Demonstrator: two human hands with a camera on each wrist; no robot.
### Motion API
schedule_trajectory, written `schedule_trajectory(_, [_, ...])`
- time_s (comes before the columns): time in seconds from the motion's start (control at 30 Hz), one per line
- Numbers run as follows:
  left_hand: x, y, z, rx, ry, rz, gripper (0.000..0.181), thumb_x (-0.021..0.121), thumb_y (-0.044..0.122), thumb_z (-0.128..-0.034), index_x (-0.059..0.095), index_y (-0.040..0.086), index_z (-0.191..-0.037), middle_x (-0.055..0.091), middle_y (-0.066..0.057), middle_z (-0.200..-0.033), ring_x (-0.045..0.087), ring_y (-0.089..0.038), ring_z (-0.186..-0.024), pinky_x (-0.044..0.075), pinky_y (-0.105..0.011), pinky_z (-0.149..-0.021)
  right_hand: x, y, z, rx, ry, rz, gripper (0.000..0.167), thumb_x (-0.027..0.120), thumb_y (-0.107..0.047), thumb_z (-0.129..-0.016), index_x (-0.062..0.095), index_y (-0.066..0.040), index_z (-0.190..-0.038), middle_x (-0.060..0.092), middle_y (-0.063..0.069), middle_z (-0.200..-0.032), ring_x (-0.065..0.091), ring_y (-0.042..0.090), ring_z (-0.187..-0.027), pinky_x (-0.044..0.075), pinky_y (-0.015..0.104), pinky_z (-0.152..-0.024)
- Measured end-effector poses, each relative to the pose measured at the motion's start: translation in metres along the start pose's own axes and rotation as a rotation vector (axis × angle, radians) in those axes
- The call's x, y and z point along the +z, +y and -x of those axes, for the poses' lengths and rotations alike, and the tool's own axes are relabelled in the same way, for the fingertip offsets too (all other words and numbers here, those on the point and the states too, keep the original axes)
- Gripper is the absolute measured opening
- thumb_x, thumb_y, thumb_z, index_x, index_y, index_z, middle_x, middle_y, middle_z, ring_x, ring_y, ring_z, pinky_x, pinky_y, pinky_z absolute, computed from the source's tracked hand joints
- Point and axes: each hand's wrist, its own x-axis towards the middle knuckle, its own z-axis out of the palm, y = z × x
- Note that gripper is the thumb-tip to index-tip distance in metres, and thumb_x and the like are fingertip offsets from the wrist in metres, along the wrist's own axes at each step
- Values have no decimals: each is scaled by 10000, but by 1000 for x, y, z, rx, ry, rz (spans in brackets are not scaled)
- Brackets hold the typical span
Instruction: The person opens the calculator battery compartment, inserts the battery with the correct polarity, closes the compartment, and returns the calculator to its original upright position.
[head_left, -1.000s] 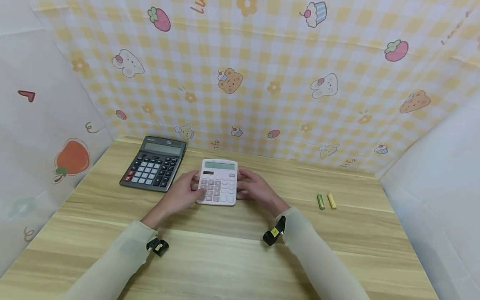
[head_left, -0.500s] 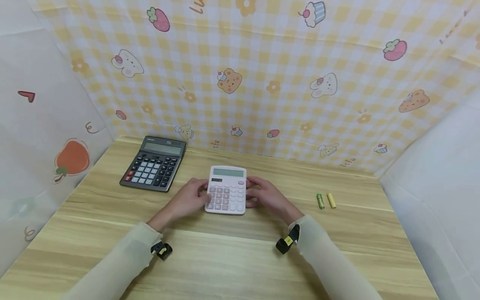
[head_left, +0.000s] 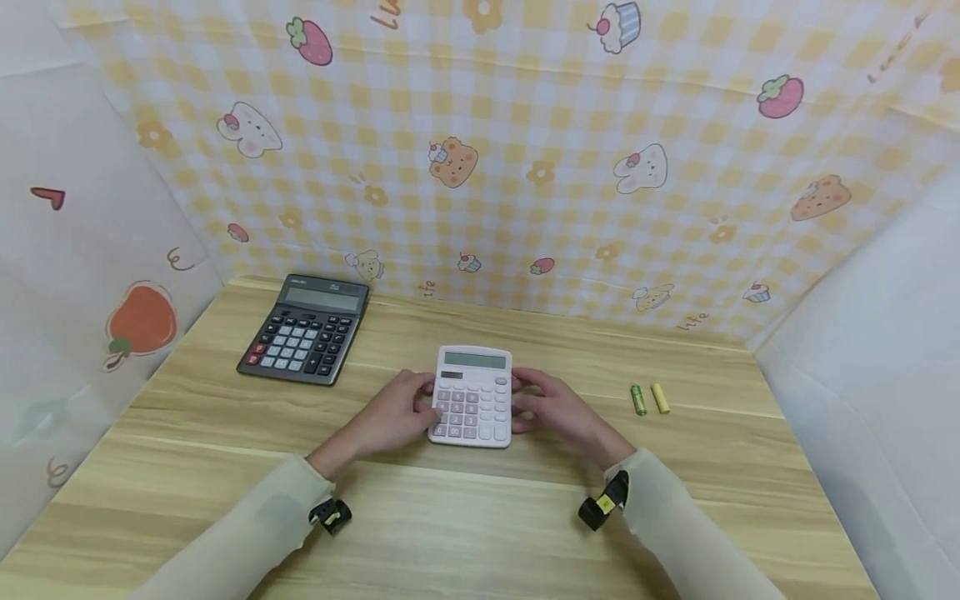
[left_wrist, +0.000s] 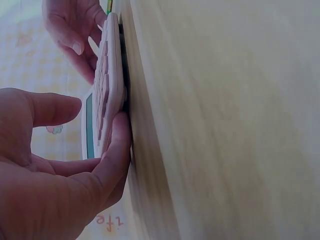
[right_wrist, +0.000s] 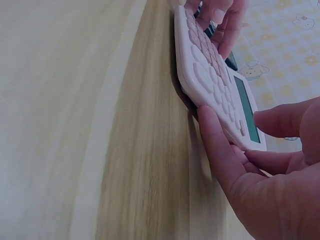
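- Your left hand: clamped on the pink calculator; thumb could press keys.
- Your right hand: touching its edge, clamping undetermined; weak support could cause tilting.

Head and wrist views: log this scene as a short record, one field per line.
Left hand: fingers touch the left edge of the pink calculator
Right hand: fingers touch its right edge
Calculator face: keys up, display at the far end, no digits readable
Farther left: dark gray calculator, untouched
Farther right: green cylinder and yellow cylinder, battery-like, side by side
Surface: wood-grain table
Backdrop: yellow-and-white checked cloth
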Motion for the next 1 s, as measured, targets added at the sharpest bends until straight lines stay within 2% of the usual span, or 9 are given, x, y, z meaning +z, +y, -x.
schedule_trajectory(0.27, [10, 9, 3, 17, -19, 35, 652, 748, 59, -975, 500, -155, -1539, 593, -201, -1283, 676, -179, -961, 607, -313, -790, -7, 4, 15, 5, -1, 25, 587, 521, -23, -1129, 319, 85, -1669, 445, 276, -1528, 654, 313, -1210, 635, 416, -955])
schedule_trajectory(0.6, [21, 16, 4, 22, -63, 20, 682, 783, 78, -971, 499, -138, -1552, 579, -153, -1227, 652, -139, -889, 580, -280, -726, -14, 9, 32, -24, -4, 40, 588, 518, 1, -1124, 302, 125, -1656, 439, 329, -1523, 670, 330, -1183, 635, 446, -960])
schedule_trajectory(1.0, [30, 25, 8, 45, -124, 45, 700, 791, 142, -974, 504, -120, -1556, 546, -146, -1199, 649, -162, -922, 581, -280, -716, -24, 13, 55, -21, -36, 12, 624, 505, -27, -1130, 248, 110, -1682, 379, 326, -1553, 644, 351, -1250, 618, 467, -996])
